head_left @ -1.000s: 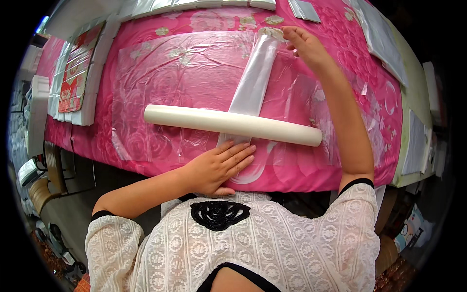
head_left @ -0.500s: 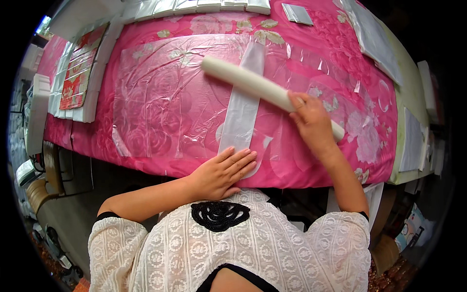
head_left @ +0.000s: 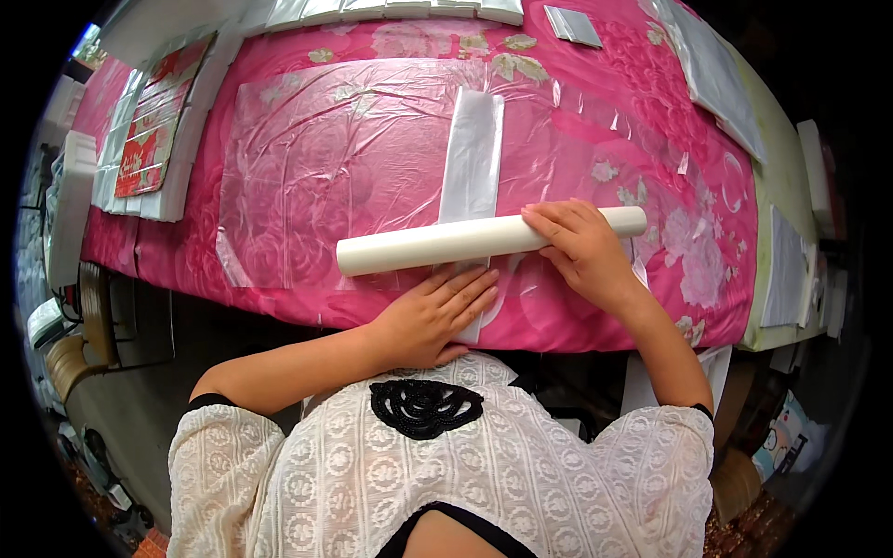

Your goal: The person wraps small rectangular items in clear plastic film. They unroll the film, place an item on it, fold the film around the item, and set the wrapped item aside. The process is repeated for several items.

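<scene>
My right hand [head_left: 584,251] is closed round a smooth white tube [head_left: 428,244], gripping it toward its right end. The tube lies across a long, folded strip of whitish plastic film [head_left: 471,158], nearly level, its right end slightly farther away. Just on the near side of the tube, my left hand [head_left: 437,314] rests flat with its fingers stretched over the strip's near end. Under the strip spreads a large sheet of clear plastic [head_left: 307,177], wrinkled toward its far side. Whether the tube has a hollow core cannot be seen.
A pink flowered cloth [head_left: 642,316] covers the table. Stacked white packets [head_left: 167,205] with a red patterned piece [head_left: 153,139] stand at the left, and more packets [head_left: 409,9] line the far edge. A small flat packet [head_left: 572,27] lies far right; plastic film [head_left: 716,84] lies beyond.
My right hand has brought the tube nearer along the strip and turned it, so its left end now points nearer. My left hand stays flat at the strip's near end.
</scene>
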Demonstrator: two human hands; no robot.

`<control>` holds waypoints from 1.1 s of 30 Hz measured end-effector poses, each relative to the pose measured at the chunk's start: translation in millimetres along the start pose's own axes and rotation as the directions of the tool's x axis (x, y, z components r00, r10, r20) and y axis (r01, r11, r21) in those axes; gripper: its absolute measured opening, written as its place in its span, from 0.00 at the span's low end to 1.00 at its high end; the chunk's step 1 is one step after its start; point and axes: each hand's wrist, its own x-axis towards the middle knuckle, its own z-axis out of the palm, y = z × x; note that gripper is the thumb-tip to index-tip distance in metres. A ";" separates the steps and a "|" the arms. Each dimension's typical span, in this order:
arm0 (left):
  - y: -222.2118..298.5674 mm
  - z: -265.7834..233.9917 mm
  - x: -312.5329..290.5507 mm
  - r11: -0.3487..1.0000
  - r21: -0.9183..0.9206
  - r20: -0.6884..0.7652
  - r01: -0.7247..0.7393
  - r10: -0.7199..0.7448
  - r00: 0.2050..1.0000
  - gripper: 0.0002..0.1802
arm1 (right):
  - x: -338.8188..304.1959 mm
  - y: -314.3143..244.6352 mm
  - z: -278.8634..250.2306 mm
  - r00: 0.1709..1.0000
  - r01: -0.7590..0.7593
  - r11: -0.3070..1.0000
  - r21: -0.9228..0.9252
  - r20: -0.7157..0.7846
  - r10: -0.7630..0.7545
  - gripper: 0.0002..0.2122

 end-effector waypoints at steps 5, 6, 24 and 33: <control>15.7 6.8 0.9 0.994 0.081 -0.015 0.079 -0.078 0.997 0.45 | 50.9 31.7 6.6 0.992 0.085 0.995 -0.046 -0.088 -0.088 0.22; 15.8 7.2 1.1 0.990 0.113 -0.011 0.081 -0.081 0.997 0.45 | 63.3 42.3 8.9 0.990 0.081 0.995 -0.061 -0.106 -0.087 0.22; -18.6 -9.0 -30.1 0.953 -0.098 -0.187 -0.287 0.266 0.946 0.19 | 43.9 -10.0 25.6 0.937 0.243 0.942 0.231 0.197 -0.290 0.25; -33.7 -26.5 -14.9 0.992 -0.111 -0.363 -0.068 0.023 0.931 0.30 | 17.2 -25.5 60.9 0.980 0.195 0.975 0.105 -0.068 -0.188 0.18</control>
